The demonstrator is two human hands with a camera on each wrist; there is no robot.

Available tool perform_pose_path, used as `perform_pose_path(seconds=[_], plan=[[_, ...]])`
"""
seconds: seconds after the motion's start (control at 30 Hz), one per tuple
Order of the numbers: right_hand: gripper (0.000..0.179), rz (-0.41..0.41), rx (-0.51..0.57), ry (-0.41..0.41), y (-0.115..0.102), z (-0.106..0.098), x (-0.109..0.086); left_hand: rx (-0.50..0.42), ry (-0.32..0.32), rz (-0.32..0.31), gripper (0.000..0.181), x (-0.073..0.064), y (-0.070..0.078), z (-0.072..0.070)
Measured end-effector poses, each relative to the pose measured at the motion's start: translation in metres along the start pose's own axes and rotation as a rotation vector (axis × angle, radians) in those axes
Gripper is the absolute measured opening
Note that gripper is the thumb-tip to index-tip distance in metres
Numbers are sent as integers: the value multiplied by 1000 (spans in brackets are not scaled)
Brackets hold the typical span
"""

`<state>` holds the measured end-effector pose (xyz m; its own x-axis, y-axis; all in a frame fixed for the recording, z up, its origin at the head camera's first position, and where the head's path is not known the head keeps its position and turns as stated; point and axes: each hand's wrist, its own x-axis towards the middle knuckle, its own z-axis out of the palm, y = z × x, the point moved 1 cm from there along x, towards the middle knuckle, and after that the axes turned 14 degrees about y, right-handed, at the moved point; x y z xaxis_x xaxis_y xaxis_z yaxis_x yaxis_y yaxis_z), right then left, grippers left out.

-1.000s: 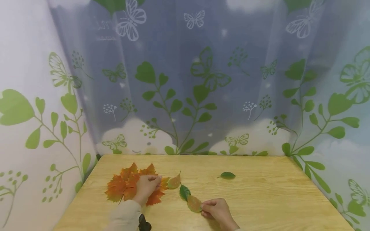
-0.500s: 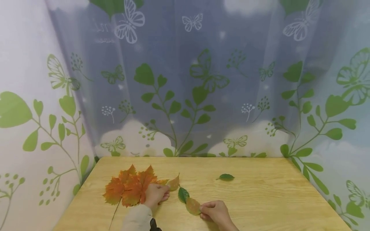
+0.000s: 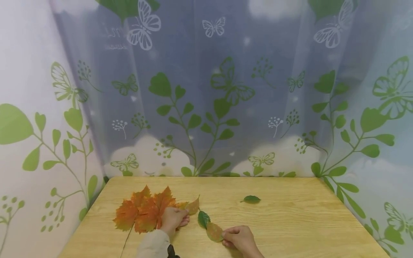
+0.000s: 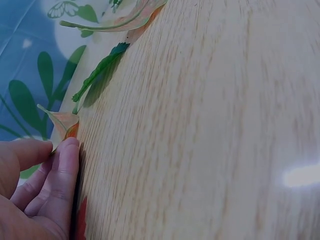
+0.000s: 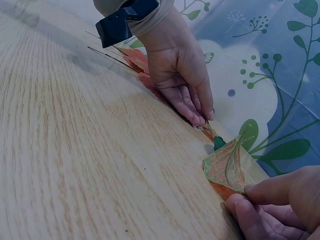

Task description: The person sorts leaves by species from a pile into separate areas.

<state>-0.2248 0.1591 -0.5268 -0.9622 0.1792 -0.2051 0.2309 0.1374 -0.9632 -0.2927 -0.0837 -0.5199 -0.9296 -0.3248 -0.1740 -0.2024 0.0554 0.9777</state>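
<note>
My left hand (image 3: 175,218) is at the right side of a cluster of orange maple leaves (image 3: 146,211) and covers part of it. Its thumb and fingertips pinch the lower edge of a small orange-brown leaf (image 4: 65,122). Beyond that leaf lies a toothed dark green leaf (image 3: 203,219), tip toward the right hand. An oval orange leaf with a green edge (image 5: 225,162) overlaps the green leaf's lower end. My right hand (image 3: 241,238) pinches its right edge between thumb and forefinger. In the right wrist view this oval leaf stands tilted up from the wood.
A single green leaf (image 3: 251,199) lies apart at the back right of the wooden table (image 3: 306,222). One long dark stem (image 3: 127,240) runs from the maple leaves toward the front. A printed curtain (image 3: 206,107) hangs behind the table's back edge.
My left hand has moved right, from over the maple leaves to the small orange-brown leaf, uncovering more of the cluster and a stem. My right hand still pinches the oval leaf.
</note>
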Motion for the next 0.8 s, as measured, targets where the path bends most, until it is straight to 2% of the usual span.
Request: perform_pose_path(seconds=[0.23, 0.8], plan=[[17, 0, -4, 2, 0, -1, 0, -17, 5, 4, 23, -1, -1, -3], [19, 0, 8, -8, 2, -2, 2, 8, 17, -8, 22, -3, 2, -5]])
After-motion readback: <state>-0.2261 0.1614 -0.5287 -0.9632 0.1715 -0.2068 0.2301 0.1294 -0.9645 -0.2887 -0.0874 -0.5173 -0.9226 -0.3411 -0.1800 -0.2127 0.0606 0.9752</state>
